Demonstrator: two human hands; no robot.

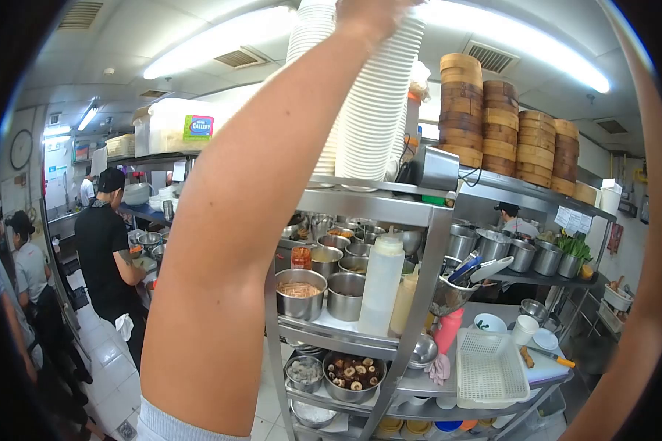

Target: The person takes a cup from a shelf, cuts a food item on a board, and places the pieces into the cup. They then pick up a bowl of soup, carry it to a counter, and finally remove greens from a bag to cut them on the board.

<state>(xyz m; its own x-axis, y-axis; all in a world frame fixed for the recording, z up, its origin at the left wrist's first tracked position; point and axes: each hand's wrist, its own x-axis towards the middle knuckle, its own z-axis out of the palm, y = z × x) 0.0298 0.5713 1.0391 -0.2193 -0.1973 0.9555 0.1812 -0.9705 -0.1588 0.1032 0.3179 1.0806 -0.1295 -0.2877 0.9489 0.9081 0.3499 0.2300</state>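
My left arm reaches up across the middle of the view, its grey sleeve (191,425) at the bottom. My left hand (375,18) is at the upper part of a tall stack of nested white tubs (375,110). Blur and the top edge of the view hide its fingers. Behind my forearm, a second white stack (311,33) shows in part. The tubs stand on the top shelf (368,202) of a steel rack. My right arm (636,323) rises along the right edge, its hand outside the view.
Bamboo steamers (461,110) are piled on the right shelf. Below the tubs are a squeeze bottle (382,283), metal pots (300,294) and a bowl of mushrooms (354,375). A white plastic basket (493,367) and a knife (552,357) lie lower right. A person in black (103,242) stands at left.
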